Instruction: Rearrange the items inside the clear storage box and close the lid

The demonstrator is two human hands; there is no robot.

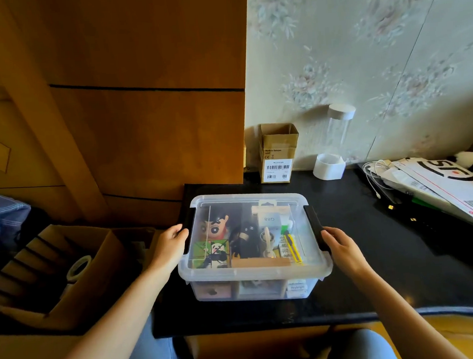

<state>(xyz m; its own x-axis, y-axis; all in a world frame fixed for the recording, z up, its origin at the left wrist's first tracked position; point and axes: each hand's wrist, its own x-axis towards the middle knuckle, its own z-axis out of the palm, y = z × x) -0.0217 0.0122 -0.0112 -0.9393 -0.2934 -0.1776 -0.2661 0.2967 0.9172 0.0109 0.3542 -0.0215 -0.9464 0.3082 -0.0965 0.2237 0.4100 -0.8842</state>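
While our two hands sit on the two short ends of the box [256, 286], the box lies between them, with its long side going left to right. Our left hand [170, 242] has its fingers curled on the black clip [188, 228] at the left end. Our right hand [340, 247] has its fingers curled on the black clip [315, 228] at the right end. Both hands are just as near, one to each clip. We think the clips still need pressing down to lock the lid [253, 267]. The lid is on top already. The box stands on the dark table [379, 281], near its front edge. It is see-through, and we can see toys, a little wooden thing and a yellow knife [294, 247] packed inside.
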